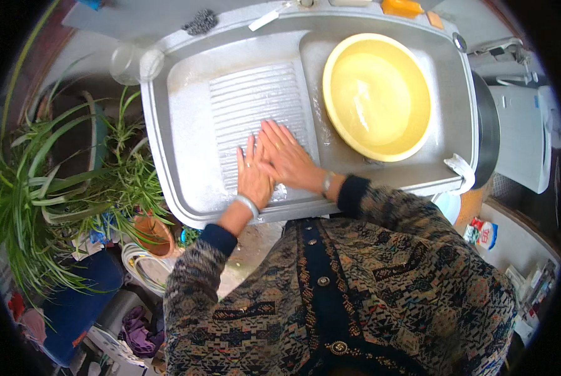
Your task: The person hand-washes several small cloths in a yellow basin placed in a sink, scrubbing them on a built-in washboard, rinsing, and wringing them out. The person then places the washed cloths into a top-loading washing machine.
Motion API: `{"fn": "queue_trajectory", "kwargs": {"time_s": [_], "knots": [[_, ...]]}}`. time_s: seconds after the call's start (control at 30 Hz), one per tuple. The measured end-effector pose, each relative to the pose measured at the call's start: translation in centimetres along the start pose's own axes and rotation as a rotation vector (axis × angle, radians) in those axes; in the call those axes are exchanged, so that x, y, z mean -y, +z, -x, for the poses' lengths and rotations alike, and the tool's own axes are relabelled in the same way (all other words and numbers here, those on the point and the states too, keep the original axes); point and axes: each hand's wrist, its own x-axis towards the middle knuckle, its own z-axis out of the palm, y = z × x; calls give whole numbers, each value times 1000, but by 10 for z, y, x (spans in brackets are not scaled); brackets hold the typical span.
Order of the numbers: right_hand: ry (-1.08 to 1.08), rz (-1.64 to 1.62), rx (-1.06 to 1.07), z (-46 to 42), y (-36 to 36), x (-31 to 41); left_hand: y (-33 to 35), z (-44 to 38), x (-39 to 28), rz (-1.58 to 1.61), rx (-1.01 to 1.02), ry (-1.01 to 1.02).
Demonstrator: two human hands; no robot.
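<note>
Over the ribbed washboard of a metal laundry sink, my two bare hands meet. My left hand points up the board with its fingers spread and a ring on one of them. Lying across its inner side is my right hand, fingers stretched out, also wearing a ring. Neither holds anything. Whether the palms press on the wet ribs cannot be told. To the right, in the sink's deeper basin, stands a yellow plastic basin with what looks like clear water, light glinting on it.
A dark scouring pad, a white-handled brush or scraper and an orange soap dish line the far rim. A glass jar stands by the left corner. Potted spider plants crowd the left. A white cloth hangs over the right rim.
</note>
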Motion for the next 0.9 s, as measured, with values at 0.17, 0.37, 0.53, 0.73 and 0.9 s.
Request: {"fn": "queue_trajectory", "kwargs": {"time_s": [0.17,0.37,0.53,0.73,0.9], "knots": [[-47,72,-375,-115,25,-54,12,-83,58,63,-363,-86],[-70,-42,-173,-69,5,-23,-13,-42,29,-148,40,-99],[-32,10,-119,-11,0,6,-3,6,7,165,-56,16],[-50,39,-330,-129,29,-51,15,-89,66,134,-315,-206],[-77,18,-28,-40,11,-9,-9,-8,16,-76,-22,8]]}}
